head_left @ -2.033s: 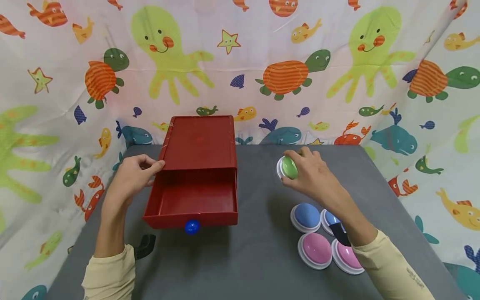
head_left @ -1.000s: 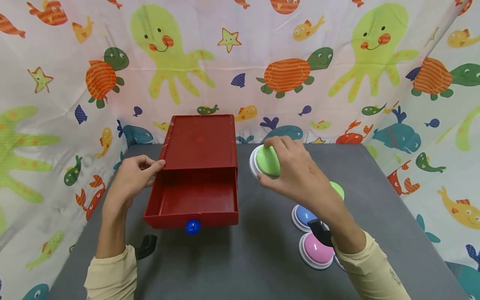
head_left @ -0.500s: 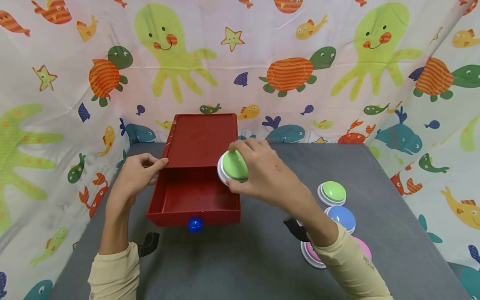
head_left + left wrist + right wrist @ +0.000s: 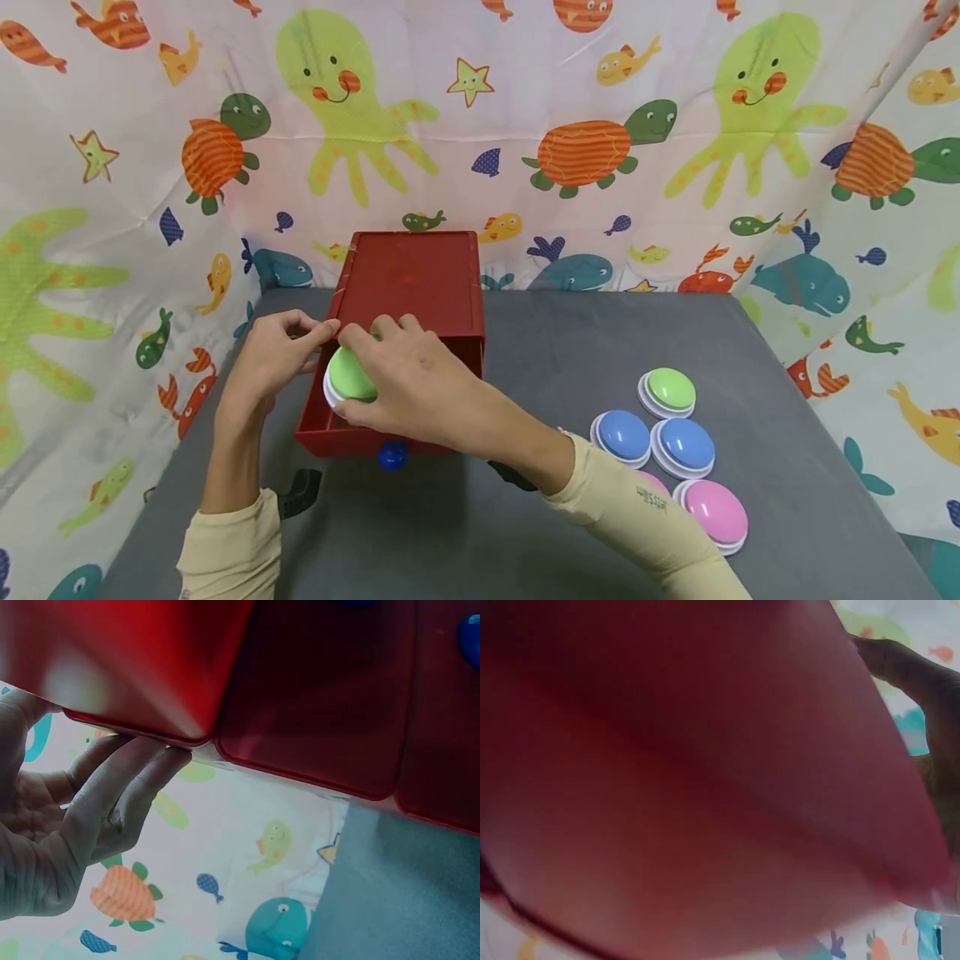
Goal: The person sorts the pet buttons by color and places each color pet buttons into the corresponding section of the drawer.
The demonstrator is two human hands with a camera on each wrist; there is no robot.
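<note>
In the head view my right hand (image 4: 420,379) grips a push button with a green dome (image 4: 351,375) and white base. It holds the button, tilted, at the left part of the pulled-out top drawer (image 4: 318,433) of a red drawer cabinet (image 4: 408,279). Whether the base touches the drawer floor is hidden. My left hand (image 4: 277,354) holds the cabinet's left front edge, thumb on top. In the left wrist view the left fingers (image 4: 135,780) lie against the cabinet's side. A blue round knob (image 4: 393,455) sits on the drawer front. Blurred red drawer surface (image 4: 705,787) fills most of the right wrist view.
Right on the grey table (image 4: 555,358) stand another green button (image 4: 671,388), two blue buttons (image 4: 624,434) and two pink buttons (image 4: 716,510), one partly behind the right sleeve. A curtain printed with sea animals (image 4: 510,100) encloses the back and sides. Lower drawers (image 4: 315,705) show in the left wrist view.
My right hand has carried the green button leftward from the right side of the table to the open drawer. My left hand has stayed at the cabinet's edge.
</note>
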